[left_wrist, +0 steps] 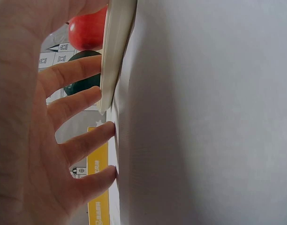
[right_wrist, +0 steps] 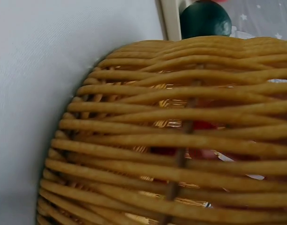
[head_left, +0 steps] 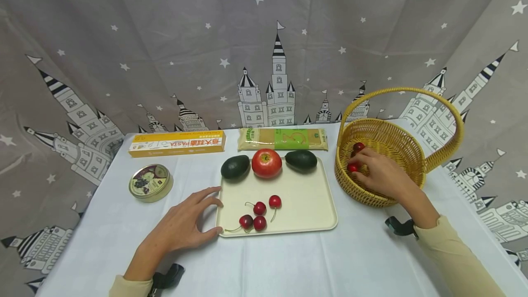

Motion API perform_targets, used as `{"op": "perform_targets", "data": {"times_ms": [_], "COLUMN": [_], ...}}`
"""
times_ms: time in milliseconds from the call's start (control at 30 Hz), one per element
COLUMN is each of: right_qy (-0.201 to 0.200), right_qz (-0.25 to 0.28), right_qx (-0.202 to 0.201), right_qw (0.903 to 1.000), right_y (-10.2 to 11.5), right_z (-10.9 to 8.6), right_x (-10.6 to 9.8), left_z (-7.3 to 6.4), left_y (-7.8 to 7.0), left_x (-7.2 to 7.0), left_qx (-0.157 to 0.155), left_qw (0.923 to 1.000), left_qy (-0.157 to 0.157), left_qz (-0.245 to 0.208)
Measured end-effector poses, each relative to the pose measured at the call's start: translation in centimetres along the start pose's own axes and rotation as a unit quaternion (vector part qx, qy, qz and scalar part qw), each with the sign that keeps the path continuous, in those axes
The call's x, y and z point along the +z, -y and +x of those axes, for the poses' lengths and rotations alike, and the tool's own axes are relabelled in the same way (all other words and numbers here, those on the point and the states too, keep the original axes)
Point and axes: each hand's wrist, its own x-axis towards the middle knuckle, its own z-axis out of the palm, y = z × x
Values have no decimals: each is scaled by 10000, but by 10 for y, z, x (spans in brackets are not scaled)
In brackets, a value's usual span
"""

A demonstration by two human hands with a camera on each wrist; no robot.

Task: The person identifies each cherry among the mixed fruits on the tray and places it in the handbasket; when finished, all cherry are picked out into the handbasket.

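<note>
My left hand rests at the left edge of a cream tray, fingers spread and fingertips touching the rim. In the left wrist view, two fingers of that hand touch the tray's rim and two reach the cloth. Several dark red cherries with stems lie on the tray's near half. A tomato sits at its back between two avocados. My right hand is inside a wicker basket, thumb and fingers pinching a cherry. More red fruit lies just behind. The right wrist view shows mostly basket weave.
A yellow pasta box and a green-labelled noodle packet lie along the table's back edge. A round tin stands at the left. The basket's tall handle arches over its right side. A printed grey curtain hangs behind.
</note>
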Motion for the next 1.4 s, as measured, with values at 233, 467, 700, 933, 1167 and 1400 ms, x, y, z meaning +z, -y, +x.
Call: {"op": "perform_targets", "data": {"times_ms": [233,467,700,933,1167,1400], "right_qy": [244,320,315,289,363,278], "right_qz": [-43,21,-20,-47,-42,-173], "right_qx": [92,140,198,233,300,225], "right_qw": [9997,9994,9993,9993,9989,9992], "right_y": [-6,-7,-8,-8,-6,-7], "right_z": [3,5,5,4,4,4], "right_x": [6,11,15,14,12,8], "left_z": [0,-1,0,1,0,0], "left_y": [0,-1,1,0,0,-1], "left_x": [-1,-1,1,0,0,-1], "left_qx": [-14,46,30,-35,-39,-86], "left_qw": [10000,10000,10000,10000,10000,9999], "left_qy": [-2,-47,-20,44,30,86], "left_qz": [-14,-42,-9,-10,-20,-24]}}
